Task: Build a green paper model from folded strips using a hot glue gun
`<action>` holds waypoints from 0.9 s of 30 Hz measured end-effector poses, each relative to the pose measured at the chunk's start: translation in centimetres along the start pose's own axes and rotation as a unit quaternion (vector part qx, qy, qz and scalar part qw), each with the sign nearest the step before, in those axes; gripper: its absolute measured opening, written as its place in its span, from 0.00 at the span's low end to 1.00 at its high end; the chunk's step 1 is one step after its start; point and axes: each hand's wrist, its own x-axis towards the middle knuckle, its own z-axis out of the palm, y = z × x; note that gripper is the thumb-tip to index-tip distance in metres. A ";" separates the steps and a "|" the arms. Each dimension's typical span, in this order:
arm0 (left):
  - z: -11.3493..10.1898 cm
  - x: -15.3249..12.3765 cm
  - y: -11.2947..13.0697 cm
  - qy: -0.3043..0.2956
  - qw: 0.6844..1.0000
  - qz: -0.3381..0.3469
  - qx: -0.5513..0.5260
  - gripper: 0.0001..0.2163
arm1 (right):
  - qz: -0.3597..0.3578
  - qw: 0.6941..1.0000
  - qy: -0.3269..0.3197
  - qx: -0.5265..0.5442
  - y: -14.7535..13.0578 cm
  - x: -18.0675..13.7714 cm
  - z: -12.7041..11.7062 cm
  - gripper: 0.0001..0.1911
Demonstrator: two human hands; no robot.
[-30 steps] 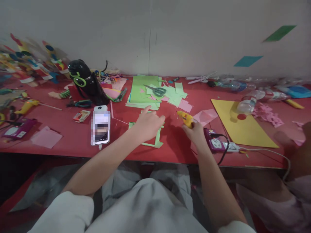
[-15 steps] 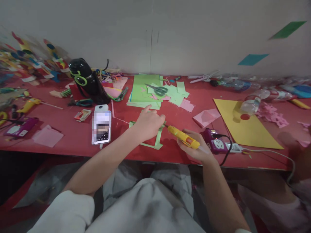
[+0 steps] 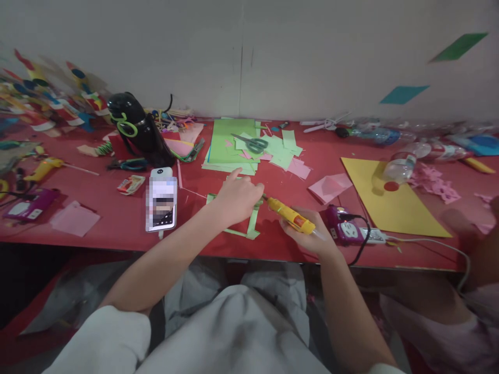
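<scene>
My right hand [image 3: 306, 231] grips a yellow hot glue gun [image 3: 290, 214], its nozzle pointing left. The nozzle tip is close to the fingertips of my left hand [image 3: 240, 197]. That hand is closed over the top right part of a thin green paper frame [image 3: 252, 228], which lies on the red table near its front edge. One finger sticks up and away from the others. My hand and forearm hide much of the frame's upper and left sides.
Scissors [image 3: 255, 144] lie on green paper sheets [image 3: 224, 137] behind my hands. A phone [image 3: 161, 200] and a black bottle-like figure [image 3: 136, 127] stand on the left. To the right are a purple power socket [image 3: 343, 226], yellow card [image 3: 397, 208] and plastic bottles [image 3: 401, 166]. Another person's arm [image 3: 485, 249] shows at far right.
The glue gun in my right hand has shifted slightly left, bringing its nozzle nearer my left fingertips. My left hand stays almost in place.
</scene>
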 end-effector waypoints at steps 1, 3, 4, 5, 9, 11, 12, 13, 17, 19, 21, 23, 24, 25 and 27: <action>0.0 0.0 0.0 0.000 1.000 0.001 0.001 0.07 | 0.002 1.000 0.001 0.001 0.0 0.0 0.0 0.11; 0.0 0.0 0.0 0.003 1.000 0.002 0.003 0.07 | 0.010 1.000 0.005 0.004 -0.1 -0.1 0.0 0.12; 0.0 0.0 0.0 0.004 1.000 0.003 0.004 0.07 | 0.015 1.000 0.007 0.005 -0.1 -0.1 0.0 0.12; 0.1 0.0 0.0 0.005 1.000 0.003 0.005 0.07 | 0.021 1.000 0.010 0.005 -0.1 -0.2 -0.1 0.12; 0.2 0.0 0.0 0.007 1.000 0.006 0.011 0.07 | 0.046 0.999 0.011 0.001 0.0 -0.5 -0.4 0.12; 0.3 0.0 0.0 0.016 1.000 0.011 0.013 0.07 | 0.064 0.998 0.015 0.003 0.0 -0.8 -0.7 0.13; 0.4 0.0 0.0 0.020 1.000 0.013 0.015 0.07 | 0.074 0.997 0.016 0.008 0.0 -1.0 -0.8 0.13; 0.4 0.0 0.0 0.024 0.999 0.015 0.017 0.07 | 0.084 0.996 0.013 0.017 0.0 -1.1 -0.9 0.13; 0.7 0.0 0.0 0.027 0.999 0.016 0.021 0.07 | 0.122 0.987 -0.004 0.104 0.2 -2.0 -1.1 0.17; 0.7 0.0 0.0 0.027 0.999 0.015 0.019 0.07 | 0.124 0.982 -0.014 0.142 0.4 -2.4 -1.3 0.18; 0.7 0.0 0.0 0.025 0.999 0.015 0.018 0.07 | 0.115 0.980 -0.037 0.160 0.7 -2.7 -1.6 0.16; 0.6 0.0 0.0 0.021 1.000 0.012 0.019 0.07 | 0.114 0.976 -0.058 0.179 0.9 -2.8 -2.0 0.17; 0.6 0.0 0.0 0.019 1.000 0.012 0.020 0.07 | 0.116 0.973 -0.064 0.188 0.9 -2.8 -2.2 0.17; 0.6 -0.1 0.1 0.018 1.000 0.011 0.021 0.08 | 0.118 0.971 -0.072 0.195 0.9 -2.7 -2.4 0.17; 0.5 -0.1 0.1 0.014 1.000 0.010 0.024 0.08 | 0.117 0.967 -0.096 0.206 0.9 -2.4 -2.7 0.18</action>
